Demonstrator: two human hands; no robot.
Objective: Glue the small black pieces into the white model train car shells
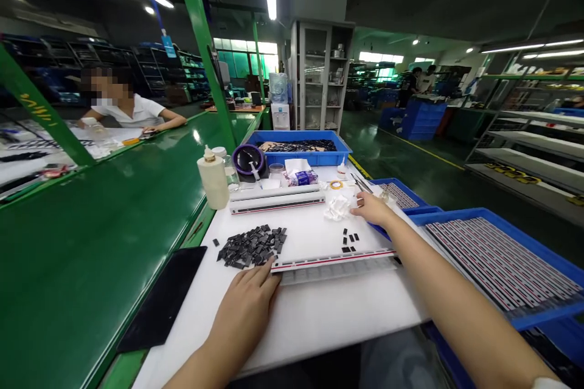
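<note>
My left hand is at the left end of a long white strip with a red line, its fingers closed around that end. Just behind the fingertips lies a heap of small black pieces. Several loose black pieces lie behind the strip's right half. My right hand reaches out to the table's right side, beside a crumpled white tissue pile; its fingers are curled, and whatever is between them is too small to make out. Farther back lie more long strips.
A wrapped bottle, a purple-rimmed bowl and a blue bin stand at the back. Blue trays of strips are on the right. A green conveyor runs along the left, with a person beyond it.
</note>
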